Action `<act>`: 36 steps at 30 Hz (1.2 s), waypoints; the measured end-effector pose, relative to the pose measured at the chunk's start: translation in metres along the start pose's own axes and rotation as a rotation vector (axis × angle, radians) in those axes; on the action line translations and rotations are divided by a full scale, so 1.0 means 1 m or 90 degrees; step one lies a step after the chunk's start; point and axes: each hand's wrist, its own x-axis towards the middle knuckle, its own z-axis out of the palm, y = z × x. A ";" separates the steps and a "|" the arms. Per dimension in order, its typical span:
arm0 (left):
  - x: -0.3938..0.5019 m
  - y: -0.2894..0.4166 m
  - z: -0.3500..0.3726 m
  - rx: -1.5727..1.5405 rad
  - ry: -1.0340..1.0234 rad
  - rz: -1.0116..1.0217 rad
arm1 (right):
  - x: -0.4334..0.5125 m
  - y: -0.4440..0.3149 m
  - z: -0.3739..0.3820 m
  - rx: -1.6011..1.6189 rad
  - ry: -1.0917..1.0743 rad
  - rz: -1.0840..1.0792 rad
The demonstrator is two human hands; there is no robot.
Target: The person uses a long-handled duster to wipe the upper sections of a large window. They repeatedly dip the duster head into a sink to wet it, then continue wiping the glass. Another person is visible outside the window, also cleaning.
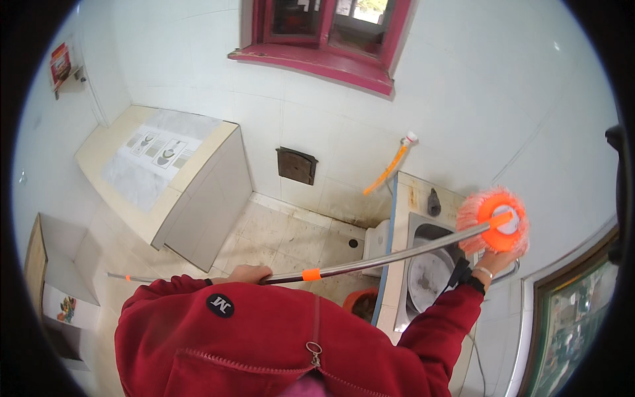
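Note:
My left hand (249, 274) is wrapped around the metal pole of a mop (357, 266) in front of my chest. The pole has orange joints and runs up to the right over the sink. At its end is a round mop head (493, 221) with pink-white fibres and an orange disc. My right hand (497, 263) is at the lower edge of the mop head, with its fingers largely hidden, so its grip cannot be told. Below the pole, a metal sink (414, 222) holds a large round basin (430, 278) with dark specks inside.
A tiled counter (408, 186) surrounds the sink, with a dark object (434, 202) on it. An orange hose (392, 166) hangs from the wall. An orange-red bucket (361, 303) stands beside the sink. Left is a tiled block (211, 198); a window sill (317, 64) juts out above.

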 end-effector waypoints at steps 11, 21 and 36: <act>0.034 0.053 0.014 -0.039 -0.002 -0.096 | 0.046 0.042 -0.075 0.056 0.272 -0.015; 0.051 0.055 0.024 0.063 0.043 -0.016 | 0.021 0.049 -0.106 0.123 0.211 0.108; 0.053 0.066 0.024 0.045 0.033 -0.065 | -0.013 0.075 -0.071 0.333 0.229 0.092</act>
